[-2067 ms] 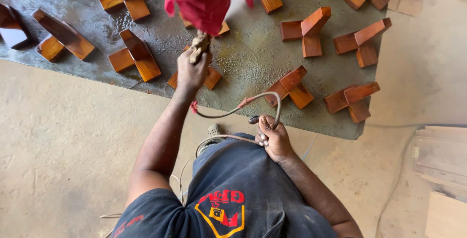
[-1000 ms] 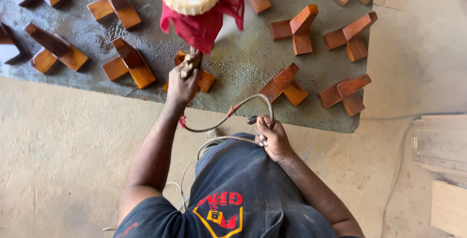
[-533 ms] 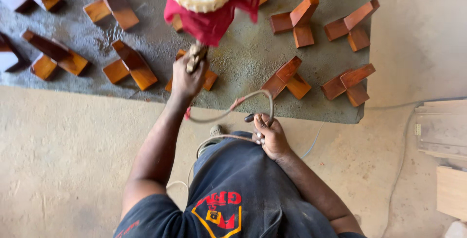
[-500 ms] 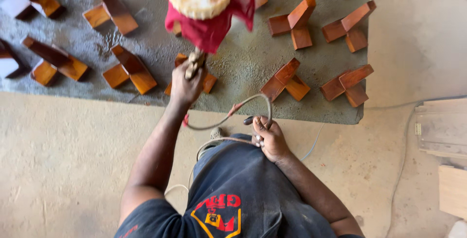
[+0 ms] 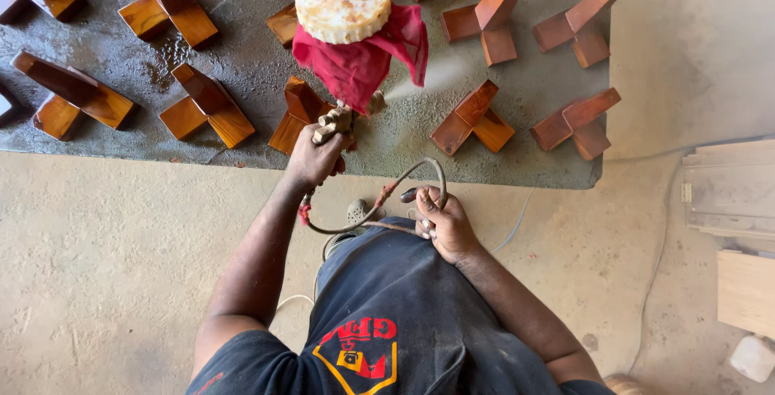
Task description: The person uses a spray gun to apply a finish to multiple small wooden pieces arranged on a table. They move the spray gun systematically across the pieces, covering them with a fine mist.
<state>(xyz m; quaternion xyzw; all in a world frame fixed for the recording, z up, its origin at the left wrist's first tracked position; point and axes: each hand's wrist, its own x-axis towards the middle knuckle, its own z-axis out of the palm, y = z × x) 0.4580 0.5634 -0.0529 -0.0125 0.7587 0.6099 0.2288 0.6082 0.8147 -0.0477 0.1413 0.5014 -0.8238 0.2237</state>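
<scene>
My left hand grips the handle of a spray gun whose round cup has a pale stained lid and a red rag wrapped below it. A faint mist leaves the nozzle toward a brown varnished wooden piece on the grey mat. My right hand holds the looped air hose near my waist. Another wooden piece lies just beyond my left hand, partly hidden by it.
Several glossy brown wooden pieces lie spread over the grey mat, among them one at the left. Bare concrete floor lies in front of the mat. Pale boards and a white container sit at the right.
The spray gun has swung from pointing down at the piece near my left hand toward the right, and mist now shows. My right hand keeps its hold on the hose.
</scene>
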